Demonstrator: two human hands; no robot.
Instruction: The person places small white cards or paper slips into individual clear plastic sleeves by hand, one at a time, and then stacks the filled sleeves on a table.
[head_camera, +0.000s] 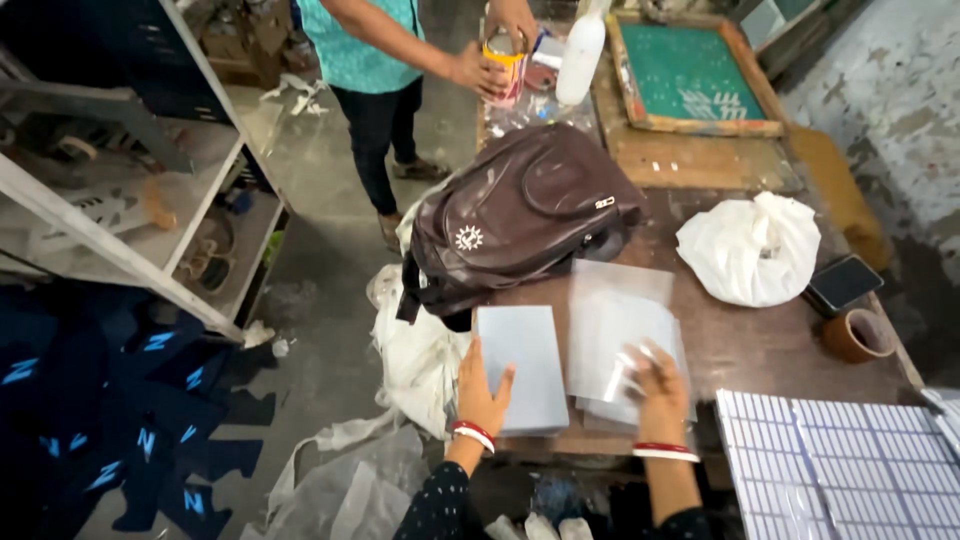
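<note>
1. two hands down at the near edge of the table (760, 345), side by side.
2. left hand (480, 395) lies flat and unclenched, fingers spread on the near left corner of a grey sheet (522, 365); the sheet runs away from the palm toward the backpack (515, 215).
3. right hand (660, 390) pinches the near edge of the clear sleeves (615, 325), a loose stack just right of the grey sheet, reaching up and away from the fingers.
4. brown backpack sits just beyond both, nearly touching the sheet's far edge.
5. white bag (750, 250) farther right, a phone (843, 282) and tape roll (857, 335) near the right edge.
6. printed grid sheets (840, 465) lie right of the right wrist.
7. another person at the far end holds a can (503, 65).
</note>
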